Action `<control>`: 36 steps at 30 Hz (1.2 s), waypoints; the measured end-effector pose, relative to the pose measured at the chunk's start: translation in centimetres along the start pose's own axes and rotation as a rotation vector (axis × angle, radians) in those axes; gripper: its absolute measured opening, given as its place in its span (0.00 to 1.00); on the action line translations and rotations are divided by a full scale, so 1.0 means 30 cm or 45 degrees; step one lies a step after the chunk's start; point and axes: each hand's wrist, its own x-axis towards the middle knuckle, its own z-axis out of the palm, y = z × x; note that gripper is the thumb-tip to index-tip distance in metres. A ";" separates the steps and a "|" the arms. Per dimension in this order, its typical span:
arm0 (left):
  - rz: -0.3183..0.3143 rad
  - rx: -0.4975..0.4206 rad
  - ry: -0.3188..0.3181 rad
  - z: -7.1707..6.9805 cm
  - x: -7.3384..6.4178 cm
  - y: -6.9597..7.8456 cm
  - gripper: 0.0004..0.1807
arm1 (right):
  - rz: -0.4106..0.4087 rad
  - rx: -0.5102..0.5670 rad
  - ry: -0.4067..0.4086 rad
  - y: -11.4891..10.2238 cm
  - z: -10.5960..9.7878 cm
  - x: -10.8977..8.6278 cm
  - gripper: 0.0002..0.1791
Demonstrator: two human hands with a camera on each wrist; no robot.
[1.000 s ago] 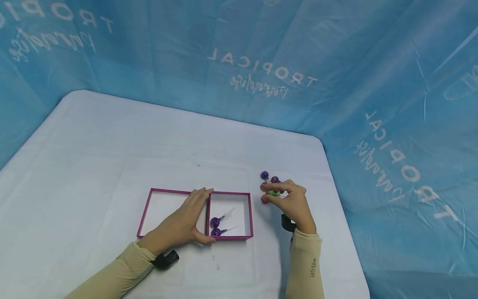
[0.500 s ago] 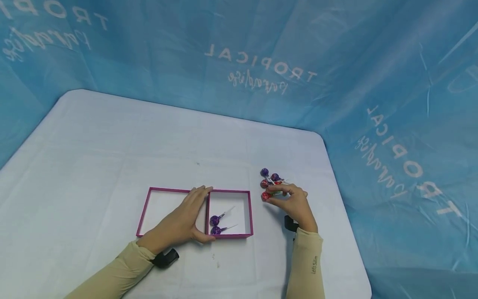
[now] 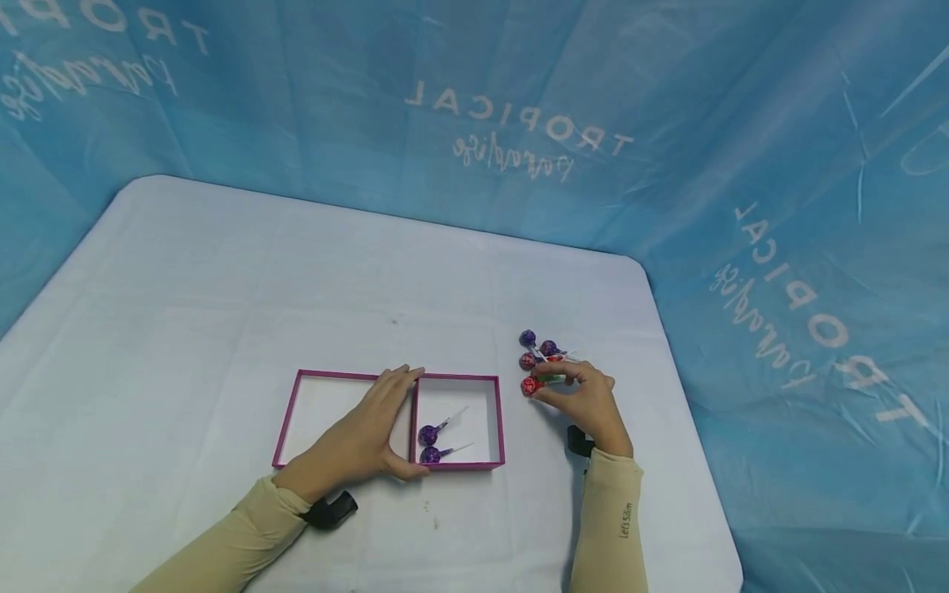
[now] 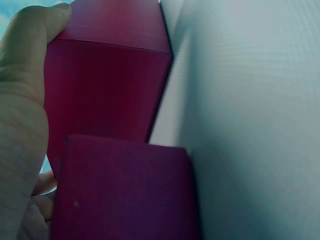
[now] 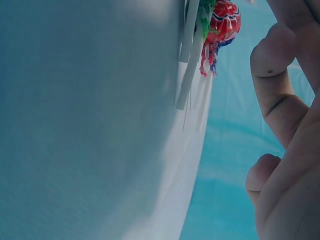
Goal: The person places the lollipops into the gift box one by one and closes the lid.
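Note:
Two open magenta-edged boxes stand side by side. My left hand (image 3: 363,441) lies over the left box (image 3: 287,420) and grips the right box (image 3: 460,466) across its left end, thumb at the front wall and fingers at the back; the left wrist view shows the thumb (image 4: 37,30) on its magenta wall. Two purple lollipops (image 3: 427,435) lie inside the right box. My right hand (image 3: 589,403) is at a small pile, thumb and index fingertips either side of a red lollipop (image 3: 529,385); I cannot tell whether they pinch it. Its other fingers (image 5: 275,55) are curled.
Behind the right hand lie more lollipops, including a purple one (image 3: 527,338) and a red-and-purple one (image 3: 528,361), their white sticks crossing. A white cloth (image 3: 334,272) covers the table, and blue printed curtains (image 3: 519,140) hang along its back and right sides.
The right hand's thumb and index finger have come around the red lollipop at the front of the pile. The left hand stays on the box, and the lollipops in it have not moved.

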 end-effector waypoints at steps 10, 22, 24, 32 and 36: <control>0.012 -0.003 0.009 0.000 0.002 0.002 0.70 | 0.025 -0.028 -0.017 -0.001 0.011 0.000 0.17; 0.029 0.021 0.021 0.001 -0.001 0.002 0.70 | 0.023 -0.057 -0.021 -0.011 0.020 -0.004 0.17; 0.032 0.019 0.021 0.000 -0.002 0.004 0.70 | 0.032 -0.072 -0.026 -0.015 0.020 -0.005 0.17; 0.026 0.022 0.020 -0.001 -0.002 0.004 0.70 | 0.035 -0.127 -0.023 -0.024 0.023 -0.011 0.18; 0.026 0.004 0.016 -0.002 0.000 0.007 0.70 | 0.038 -0.132 -0.006 -0.024 0.028 -0.014 0.18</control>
